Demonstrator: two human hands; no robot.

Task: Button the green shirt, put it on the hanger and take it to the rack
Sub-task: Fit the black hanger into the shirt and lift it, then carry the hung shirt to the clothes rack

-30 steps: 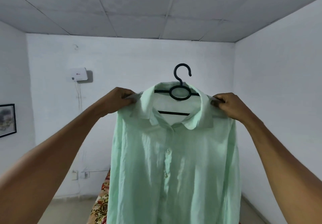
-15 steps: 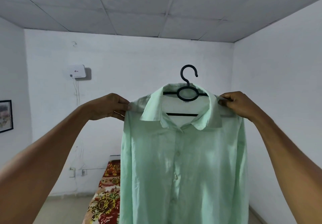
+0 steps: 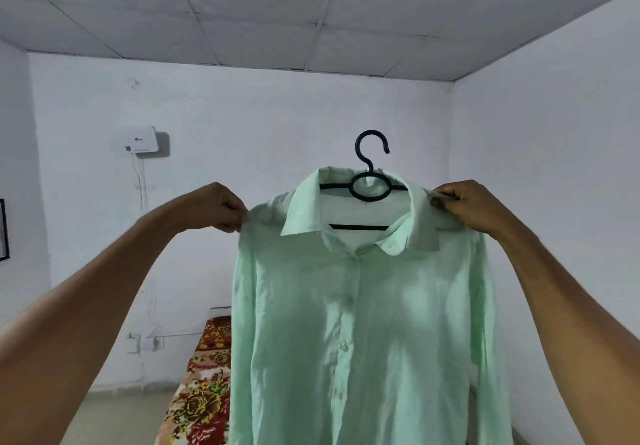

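White room — each hand [image 3: 211,207] [image 3: 467,205] pinches the green shirt [image 3: 363,323] shoulders.

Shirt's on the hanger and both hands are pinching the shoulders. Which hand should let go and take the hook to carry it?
Probably the right hand. It pinches the green shirt closer to the collar, so the hanger hook is a shorter reach. The left hand sits farther out, and its grip can steady the shoulder.

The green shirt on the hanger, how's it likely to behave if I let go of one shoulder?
Probably floppy: the green shirt hangs in soft folds below the hands, left hand and right hand. It looks thin and light, since light shows through the cloth. It may slide sideways on the smooth black hanger, as only the pinched shoulders steady it.
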